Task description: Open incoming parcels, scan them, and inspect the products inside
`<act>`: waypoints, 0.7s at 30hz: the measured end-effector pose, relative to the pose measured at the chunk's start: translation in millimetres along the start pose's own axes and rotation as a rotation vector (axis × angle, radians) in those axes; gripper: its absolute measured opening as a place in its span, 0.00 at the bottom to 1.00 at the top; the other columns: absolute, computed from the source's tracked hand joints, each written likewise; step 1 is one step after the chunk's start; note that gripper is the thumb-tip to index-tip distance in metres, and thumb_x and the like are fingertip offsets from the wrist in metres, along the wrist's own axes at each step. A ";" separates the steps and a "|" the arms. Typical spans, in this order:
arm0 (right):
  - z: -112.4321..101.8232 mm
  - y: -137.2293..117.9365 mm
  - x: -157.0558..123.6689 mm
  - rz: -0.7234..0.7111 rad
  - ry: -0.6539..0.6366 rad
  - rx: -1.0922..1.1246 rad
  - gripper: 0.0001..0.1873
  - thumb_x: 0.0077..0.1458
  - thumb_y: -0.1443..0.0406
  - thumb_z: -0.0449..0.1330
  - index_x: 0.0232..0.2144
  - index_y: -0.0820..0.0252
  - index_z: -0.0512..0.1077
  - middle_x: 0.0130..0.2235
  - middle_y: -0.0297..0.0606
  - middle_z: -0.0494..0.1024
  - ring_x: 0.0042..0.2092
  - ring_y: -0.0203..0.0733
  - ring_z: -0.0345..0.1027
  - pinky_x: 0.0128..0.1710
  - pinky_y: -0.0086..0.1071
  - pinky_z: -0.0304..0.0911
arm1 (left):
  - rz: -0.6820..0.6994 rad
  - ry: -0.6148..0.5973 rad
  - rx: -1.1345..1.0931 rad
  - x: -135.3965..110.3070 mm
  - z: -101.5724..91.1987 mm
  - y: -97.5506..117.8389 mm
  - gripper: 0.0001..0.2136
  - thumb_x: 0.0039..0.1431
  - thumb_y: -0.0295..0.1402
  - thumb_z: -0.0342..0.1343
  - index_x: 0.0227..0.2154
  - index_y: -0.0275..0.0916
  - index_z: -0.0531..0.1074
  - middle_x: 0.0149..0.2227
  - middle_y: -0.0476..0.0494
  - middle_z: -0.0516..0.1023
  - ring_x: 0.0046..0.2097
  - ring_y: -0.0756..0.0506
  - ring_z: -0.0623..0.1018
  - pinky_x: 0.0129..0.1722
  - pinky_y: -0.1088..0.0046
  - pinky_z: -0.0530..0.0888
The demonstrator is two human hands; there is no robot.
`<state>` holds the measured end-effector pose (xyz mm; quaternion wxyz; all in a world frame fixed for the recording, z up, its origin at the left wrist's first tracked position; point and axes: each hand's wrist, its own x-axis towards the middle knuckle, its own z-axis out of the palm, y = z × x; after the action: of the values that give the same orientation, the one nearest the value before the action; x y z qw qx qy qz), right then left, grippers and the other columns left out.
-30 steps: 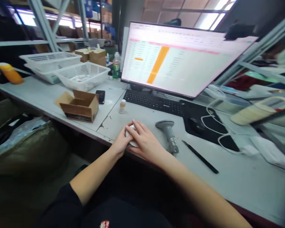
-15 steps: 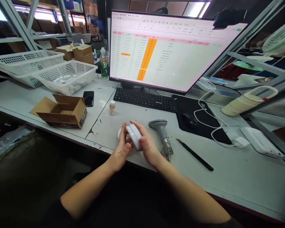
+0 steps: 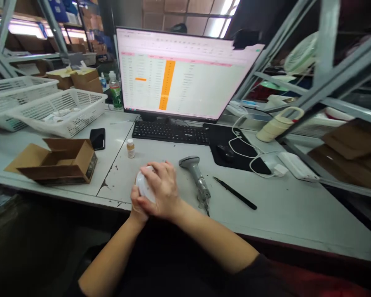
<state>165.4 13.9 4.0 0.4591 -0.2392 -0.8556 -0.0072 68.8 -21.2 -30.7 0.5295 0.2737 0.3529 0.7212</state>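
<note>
Both my hands close around a round white object [image 3: 143,185] just above the desk's front edge. My right hand [image 3: 160,190] wraps over its top and right side, fingers curled. My left hand [image 3: 137,207] grips it from below and is mostly hidden under the right one. A grey barcode scanner [image 3: 195,176] lies just right of my hands. A small brown bottle [image 3: 130,148] stands a little behind them.
A monitor [image 3: 179,74] with a spreadsheet, a black keyboard [image 3: 170,132], and a mouse [image 3: 225,153] on a black pad lie behind. An open cardboard box [image 3: 57,161], a phone [image 3: 97,138] and white baskets [image 3: 58,108] are at the left. A black pen [image 3: 235,193] lies right.
The white object was tilted up on edge between my hands half a second ago; now my right hand covers it and both hands sit lower, nearer the desk edge. The view swung right.
</note>
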 end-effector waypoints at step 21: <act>-87.7 8.1 42.8 -0.495 -0.701 0.065 0.28 0.60 0.59 0.63 0.61 0.56 0.68 0.61 0.48 0.68 0.61 0.54 0.58 0.59 0.47 0.61 | -0.450 -0.386 -0.062 -1.6 -33.3 5.5 0.29 0.58 0.64 0.48 0.38 0.45 0.82 0.37 0.41 0.80 0.56 0.29 0.76 0.54 0.48 0.77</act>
<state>217.5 18.0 86.8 0.1323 0.0000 -0.9912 -0.0084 40.6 -31.1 -46.4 0.7417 0.3044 0.2753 0.5305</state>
